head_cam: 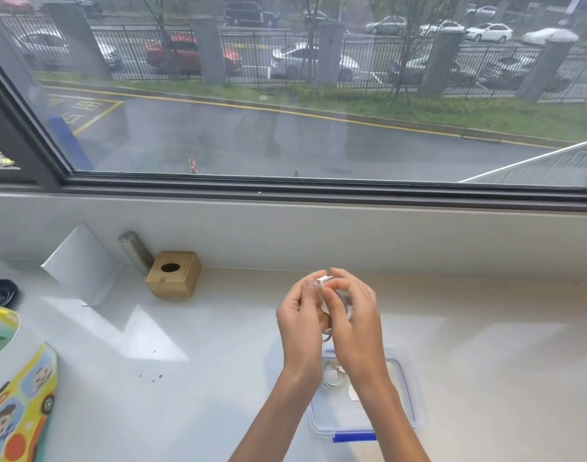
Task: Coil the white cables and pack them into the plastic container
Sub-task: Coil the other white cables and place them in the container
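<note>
Both hands are raised together above the white counter, holding a coiled white cable (328, 330) between them. My left hand (300, 325) pinches its white plug end at the top. My right hand (353, 325) curls around the loops, which mostly hide behind the fingers. Below the wrists sits a clear plastic container (407, 395) with a blue-edged rim and blue clip. Another coiled white cable (332, 375) lies inside it, partly covered by my right forearm.
A small wooden box (173, 274) with a round hole stands by the back wall, a metal cylinder (135, 251) leaning beside it. A colourful toy bus (19, 408) and a black cable coil (0, 292) are at the left. A window runs along the back.
</note>
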